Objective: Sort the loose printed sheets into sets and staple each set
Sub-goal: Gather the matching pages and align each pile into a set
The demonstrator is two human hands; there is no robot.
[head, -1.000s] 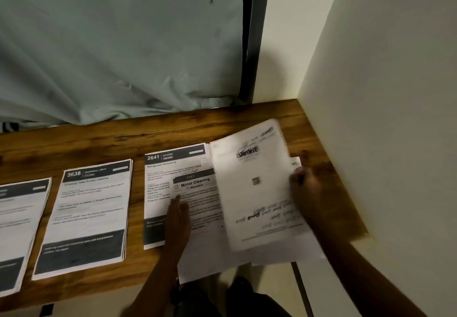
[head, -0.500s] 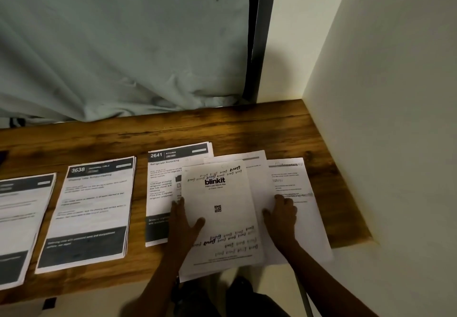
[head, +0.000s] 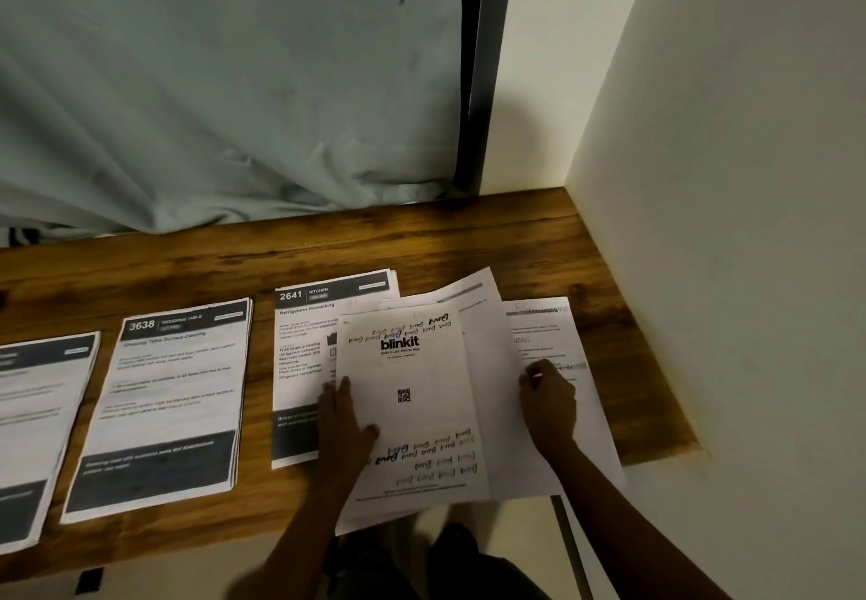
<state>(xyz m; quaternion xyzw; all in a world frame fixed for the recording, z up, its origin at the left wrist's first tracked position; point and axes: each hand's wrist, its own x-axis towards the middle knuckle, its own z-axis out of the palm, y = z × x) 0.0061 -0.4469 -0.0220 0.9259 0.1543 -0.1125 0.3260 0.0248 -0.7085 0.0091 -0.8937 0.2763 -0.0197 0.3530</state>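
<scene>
Flat left hand (head: 344, 417), curled right hand (head: 549, 405) on fanned sheets

Head view. Left hand laid open on the left edge of the blinkit sheet (head: 421, 412), fingers straight, thumb spread onto the paper. Right hand resting on the middle sheet (head: 489, 365) at its right edge, fingers curled down toward the right sheet (head: 569, 337); pinching or only resting, cannot tell. Blinkit sheet between the two hands, topmost of the fan, near edge hanging past the table (head: 445, 243) front. Fan overlapping the right side of the 2641 stack (head: 300, 346).

Printed on the top sheet: "blinkit", a QR code below it, rows of handwriting at head and foot, not legible. On the 2641 stack: "2641", "KITCHEN", "Refrigerator Restocking". Left of it, apart, the 3638 stack (head: 173, 393): "3638", "DRESSING TABLE", a title ending "Surface Cleaning". Further left, the far-left stack (head: 33, 412), cut by the frame edge, text blurred. Behind the table, a grey curtain (head: 211, 84); to the right, a pale wall (head: 726, 178).
</scene>
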